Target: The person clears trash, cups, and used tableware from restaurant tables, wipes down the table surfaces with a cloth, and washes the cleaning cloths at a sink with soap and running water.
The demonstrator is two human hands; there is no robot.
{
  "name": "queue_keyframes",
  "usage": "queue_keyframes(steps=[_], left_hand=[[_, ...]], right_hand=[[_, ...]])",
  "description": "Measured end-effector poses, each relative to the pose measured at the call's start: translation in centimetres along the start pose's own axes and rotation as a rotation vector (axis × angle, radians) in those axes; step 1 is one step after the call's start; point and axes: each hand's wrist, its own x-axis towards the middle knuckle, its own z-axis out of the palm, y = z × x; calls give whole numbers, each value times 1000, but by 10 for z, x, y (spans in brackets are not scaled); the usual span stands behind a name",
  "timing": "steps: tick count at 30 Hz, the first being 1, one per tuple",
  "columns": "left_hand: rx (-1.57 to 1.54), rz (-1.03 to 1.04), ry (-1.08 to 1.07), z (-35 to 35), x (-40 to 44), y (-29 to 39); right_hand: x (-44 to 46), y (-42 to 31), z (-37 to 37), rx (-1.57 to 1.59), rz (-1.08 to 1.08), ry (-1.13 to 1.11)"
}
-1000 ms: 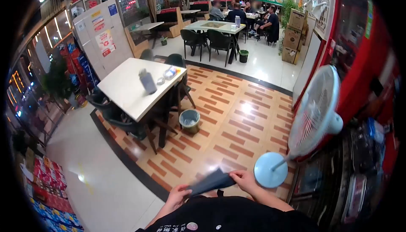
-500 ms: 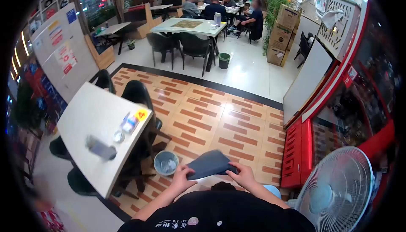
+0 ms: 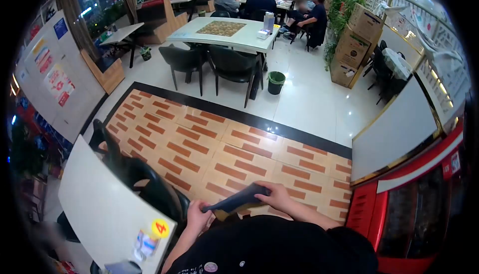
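A folded dark grey cloth [image 3: 238, 202] is stretched between my two hands in front of my black shirt. Its left corner is pinched by my left hand [image 3: 199, 214]. My right hand [image 3: 275, 196] grips the other end, which sits higher, so the cloth slants up to the right. A brownish patch shows along its lower edge. Whether this belongs to the cloth I cannot tell.
At left stands a pale table [image 3: 107, 201] with a yellow number 4 sign [image 3: 160, 228] and dark chairs [image 3: 149, 186]. Ahead are another table [image 3: 202, 35], a green bin [image 3: 275, 82] and stacked cartons [image 3: 352, 49]. People sit farther back. A red cabinet [image 3: 369, 209] borders the right.
My view has moved forward over the tiled floor, and the fan and the bin by the near table have left it. The cloth now tilts, its right end raised by my right hand.
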Motion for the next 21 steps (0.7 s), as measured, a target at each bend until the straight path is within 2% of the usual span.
queue_keyframes(steps=[2,3,5,8,10,11,12,14,15,16,17,18,21], left_hand=[[-5,-46,25,-11,59,10],[-28,-12,4,-12,88,-2],[-11,120,26,-14,145,-31],[141,112,-83,-32,239,-11],[180,148,-105,-40,309,-1],[297,215,-154,-51,341,17],[419,282,-207,-55,374,28],[434,313,-249,-54,443,43],[347,382,-247,-49,477,48],[257,448,-242,-44,512,53],[190,398,-343,-43,550,61],[119,340,-443,-41,582,71],[73,452,-398,-32,694,97]], right_hand=[[75,8,2,-77,-195,-43],[113,28,14,-144,-282,18],[170,32,17,-153,-221,-36],[251,31,8,-259,-145,-78],[307,26,-5,-286,-234,117],[331,17,-12,-275,-174,202],[357,6,-23,-386,-250,347],[418,3,-38,-367,-392,599],[444,9,-43,-363,-391,606],[471,19,-49,-61,-234,599],[502,23,-60,237,-76,577],[525,19,-74,138,14,625],[626,-11,-118,34,-149,830]])
